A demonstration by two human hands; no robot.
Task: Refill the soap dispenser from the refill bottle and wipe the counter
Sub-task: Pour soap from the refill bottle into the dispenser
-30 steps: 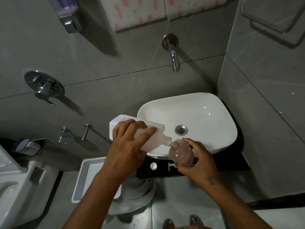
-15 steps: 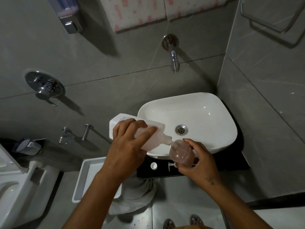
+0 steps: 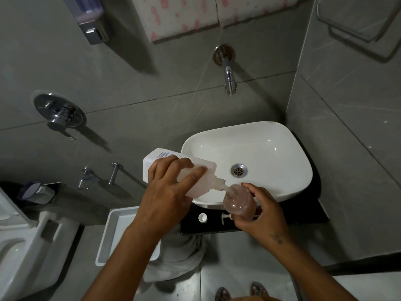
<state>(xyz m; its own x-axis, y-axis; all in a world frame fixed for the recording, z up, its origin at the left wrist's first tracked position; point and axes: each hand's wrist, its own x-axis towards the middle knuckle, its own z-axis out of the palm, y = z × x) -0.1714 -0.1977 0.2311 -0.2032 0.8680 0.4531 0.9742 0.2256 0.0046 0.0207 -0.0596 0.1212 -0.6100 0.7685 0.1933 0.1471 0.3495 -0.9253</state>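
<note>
My left hand point(image 3: 167, 192) grips the white refill bottle point(image 3: 208, 170), tipped on its side with its nozzle down to the right. The nozzle meets the open mouth of the clear round soap dispenser point(image 3: 238, 203), which holds pinkish soap. My right hand point(image 3: 262, 216) wraps the dispenser from the right and holds it over the front rim of the white basin point(image 3: 271, 148). On the black counter point(image 3: 303, 216) below lie a small white cap point(image 3: 202, 218) and the dispenser's pump head point(image 3: 225, 217), partly hidden by my right hand.
A chrome tap point(image 3: 227, 72) juts from the grey wall above the basin. A grey cloth point(image 3: 180, 255) hangs under the counter's front edge. A white tray point(image 3: 112, 231) sits lower left beside a toilet point(image 3: 19, 253). A wall dispenser point(image 3: 91, 20) is at the upper left.
</note>
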